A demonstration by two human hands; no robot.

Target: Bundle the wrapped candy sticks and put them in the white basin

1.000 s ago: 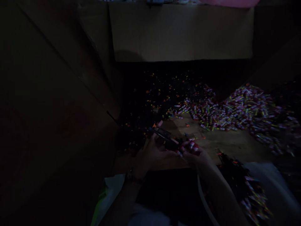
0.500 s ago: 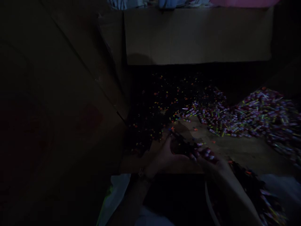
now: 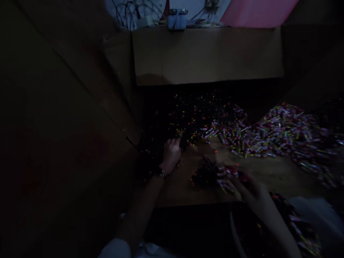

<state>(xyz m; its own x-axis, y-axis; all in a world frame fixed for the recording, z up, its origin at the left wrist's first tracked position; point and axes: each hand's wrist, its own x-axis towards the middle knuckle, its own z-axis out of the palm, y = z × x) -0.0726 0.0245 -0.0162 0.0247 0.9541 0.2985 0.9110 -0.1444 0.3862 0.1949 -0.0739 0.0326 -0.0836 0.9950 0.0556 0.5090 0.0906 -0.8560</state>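
Your left hand point(image 3: 171, 152) has parted from your right hand point(image 3: 254, 190) and is at the black, bright-flecked heap point(image 3: 189, 123), its grip hidden; your right stays curled around glossy red cylindrical pieces point(image 3: 232, 171) over the brown wooden desk point(image 3: 177, 190), leaving each hand working separately.

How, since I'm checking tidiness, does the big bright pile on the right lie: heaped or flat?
Heaped: the bright pile rises to a peak above the table.
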